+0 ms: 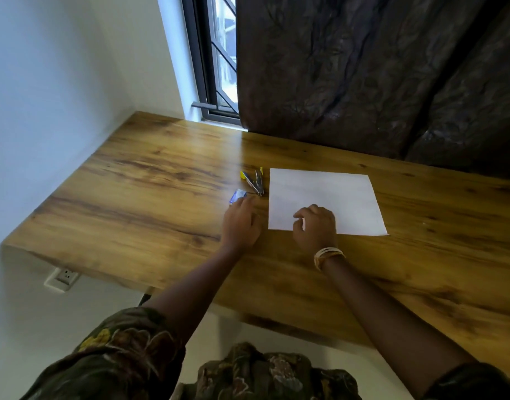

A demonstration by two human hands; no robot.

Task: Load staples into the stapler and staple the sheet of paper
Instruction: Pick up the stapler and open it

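Note:
A white sheet of paper (323, 197) lies flat on the wooden table (150, 183). Just left of its far corner lies a small stapler (255, 181) with yellow ends, swung open in a V. A little blue-and-white staple box (237, 195) sits by the stapler's hinge. My left hand (241, 223) lies on the table with its fingertips at the box; whether they grip it is not clear. My right hand (316, 228) rests on the near edge of the paper, fingers loosely curled, holding nothing. A beaded bracelet is on that wrist.
A dark curtain (378, 73) hangs along the table's far edge, beside a barred window (219, 59). A white wall (46, 96) bounds the table on the left, with a socket (64, 277) below the tabletop. Bare wood stretches left of the hands.

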